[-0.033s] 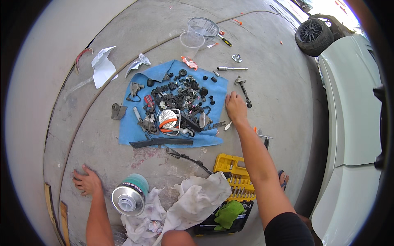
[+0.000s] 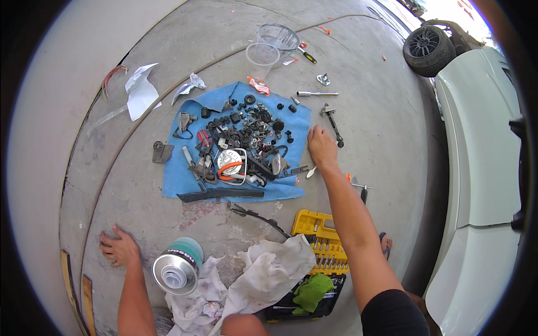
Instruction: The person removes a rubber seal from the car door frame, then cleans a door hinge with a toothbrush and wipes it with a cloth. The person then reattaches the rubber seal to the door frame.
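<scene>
On the concrete floor at lower left, my left hand (image 2: 117, 248) lies with fingers spread, beside a metal can with a teal label (image 2: 177, 264). My right hand (image 2: 322, 145) is curled down at the right edge of a blue cloth (image 2: 180, 168); whatever is under its fingers is hidden. A white spoon (image 2: 311, 172) shows just below it, and a dark jointed metal rod (image 2: 336, 129) is beside it. The cloth holds several black clips and fittings (image 2: 258, 123), a red-handled tool (image 2: 203, 139), and a white disc with orange tubing (image 2: 228, 162).
An open yellow socket case (image 2: 330, 255) and crumpled white rags (image 2: 269, 269) are near me. A pale car panel (image 2: 471, 140) and a wheel (image 2: 426, 50) stand at the right. Clear tubs (image 2: 278, 35), a hose (image 2: 137, 126) and a wall (image 2: 53, 140) lie beyond.
</scene>
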Motion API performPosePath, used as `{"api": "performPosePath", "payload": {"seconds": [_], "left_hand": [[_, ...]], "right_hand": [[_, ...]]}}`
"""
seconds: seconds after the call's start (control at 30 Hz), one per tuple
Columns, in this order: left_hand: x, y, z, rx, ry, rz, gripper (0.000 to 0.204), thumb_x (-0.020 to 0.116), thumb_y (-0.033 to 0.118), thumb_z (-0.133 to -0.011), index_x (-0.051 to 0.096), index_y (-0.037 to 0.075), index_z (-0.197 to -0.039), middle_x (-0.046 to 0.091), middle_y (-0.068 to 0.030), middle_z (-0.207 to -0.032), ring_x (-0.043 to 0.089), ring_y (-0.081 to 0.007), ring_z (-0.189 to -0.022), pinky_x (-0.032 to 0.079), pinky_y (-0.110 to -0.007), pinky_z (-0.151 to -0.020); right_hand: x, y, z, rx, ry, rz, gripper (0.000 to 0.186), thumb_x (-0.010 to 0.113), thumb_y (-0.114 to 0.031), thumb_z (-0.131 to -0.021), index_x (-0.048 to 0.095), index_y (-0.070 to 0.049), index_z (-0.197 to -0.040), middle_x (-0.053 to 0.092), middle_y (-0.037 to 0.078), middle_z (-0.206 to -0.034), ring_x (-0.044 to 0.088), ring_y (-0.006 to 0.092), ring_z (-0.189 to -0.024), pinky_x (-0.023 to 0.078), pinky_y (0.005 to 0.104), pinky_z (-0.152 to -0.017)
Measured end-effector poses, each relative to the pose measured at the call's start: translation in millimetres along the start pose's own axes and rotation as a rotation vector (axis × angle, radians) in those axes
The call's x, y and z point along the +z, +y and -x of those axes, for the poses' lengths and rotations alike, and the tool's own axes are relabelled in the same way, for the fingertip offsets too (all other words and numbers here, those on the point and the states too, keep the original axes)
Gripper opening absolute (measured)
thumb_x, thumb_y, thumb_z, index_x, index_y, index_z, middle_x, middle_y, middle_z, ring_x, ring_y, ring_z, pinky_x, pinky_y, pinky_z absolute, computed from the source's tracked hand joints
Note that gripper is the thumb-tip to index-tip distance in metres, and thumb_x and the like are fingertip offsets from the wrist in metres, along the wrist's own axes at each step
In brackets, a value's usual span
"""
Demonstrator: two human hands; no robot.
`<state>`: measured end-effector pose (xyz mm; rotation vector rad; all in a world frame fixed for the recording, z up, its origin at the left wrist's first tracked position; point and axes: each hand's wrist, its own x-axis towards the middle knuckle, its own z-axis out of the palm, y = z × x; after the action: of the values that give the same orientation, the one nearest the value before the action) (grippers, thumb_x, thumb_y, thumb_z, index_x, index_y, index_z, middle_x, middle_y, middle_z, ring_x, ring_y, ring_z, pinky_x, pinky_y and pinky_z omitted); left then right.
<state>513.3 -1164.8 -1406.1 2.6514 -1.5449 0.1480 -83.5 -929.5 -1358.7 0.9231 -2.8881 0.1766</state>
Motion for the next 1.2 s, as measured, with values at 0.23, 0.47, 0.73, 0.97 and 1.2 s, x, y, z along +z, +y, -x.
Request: {"api": "performPosePath", "payload": {"seconds": [0.23,0.47,0.73,0.97,1.2], "left_hand": [[-1.7,0.3,2.9,0.022,0.013,-0.012,0.068,0.038,0.062,-0.1,0.03,0.023,-0.155,0.024,-0.0147,-0.161,0.019,-0.0367,-0.15,0.017,-0.072,-0.112],[-2.4,3.2,3.3,0.008,-0.016,-0.023,0.069,0.038,0.062,-0.101,0.028,0.022,-0.156,0.021,-0.0158,-0.162,0.017,-0.0386,-0.15,0.015,-0.073,-0.112],[-5.3,4.1,3.2,0.012,-0.028,-0.024,0.069,0.036,0.062,-0.101,0.026,0.022,-0.156,0.02,-0.0159,-0.163,0.016,-0.0383,-0.15,0.014,-0.073,-0.112],[-6.9,4.8,5.3,0.026,-0.028,-0.022,0.069,0.037,0.061,-0.101,0.026,0.022,-0.156,0.021,-0.0165,-0.162,0.017,-0.0378,-0.15,0.016,-0.073,-0.112],[-9.1,6.2,4.7,0.011,-0.021,-0.029,0.068,0.038,0.061,-0.101,0.027,0.022,-0.156,0.021,-0.0165,-0.162,0.018,-0.0378,-0.15,0.015,-0.073,-0.112]], "right_hand": [[-3.2,17.1,-10.6,0.096,0.191,-0.212,0.037,0.047,-0.036,-0.102,0.059,-0.002,-0.093,0.067,0.021,-0.079,0.066,0.0431,-0.068,0.052,0.0522,-0.062],[-47.1,49.0,7.7,0.552,-0.051,-1.06,0.034,0.053,-0.033,-0.101,0.058,0.0,-0.093,0.069,0.028,-0.089,0.064,0.0479,-0.072,0.051,0.0517,-0.065],[-20.6,6.9,-13.0,0.256,-0.126,-0.036,0.036,0.048,-0.037,-0.103,0.052,-0.003,-0.114,0.068,0.03,-0.101,0.065,0.0508,-0.099,0.05,0.0588,-0.085],[-20.7,19.9,-21.3,0.169,-0.256,-0.015,0.031,0.051,-0.029,-0.101,0.049,-0.001,-0.116,0.067,0.033,-0.103,0.063,0.0523,-0.103,0.05,0.0585,-0.088],[-14.4,32.5,-38.4,0.25,-0.178,-0.086,0.028,0.059,-0.023,-0.095,0.055,-0.001,-0.112,0.067,0.032,-0.102,0.065,0.0491,-0.099,0.051,0.0551,-0.087]]}}
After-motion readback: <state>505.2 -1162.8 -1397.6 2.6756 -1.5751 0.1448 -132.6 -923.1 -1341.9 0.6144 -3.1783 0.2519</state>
